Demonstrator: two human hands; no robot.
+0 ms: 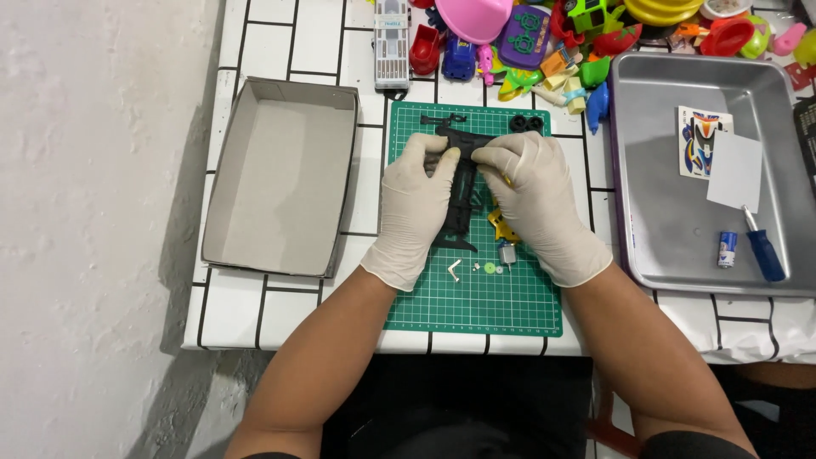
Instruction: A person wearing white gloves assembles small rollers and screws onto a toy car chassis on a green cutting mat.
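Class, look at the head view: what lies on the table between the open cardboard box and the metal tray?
Between the cardboard box and the metal tray lies a green cutting mat, where both gloved hands hold a black toy car chassis.

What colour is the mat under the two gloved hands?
The cutting mat is green with a pale grid; the head view shows it.

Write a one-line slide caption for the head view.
Gloved left hand and right hand hold a black toy car chassis over a green cutting mat, small parts beside it.
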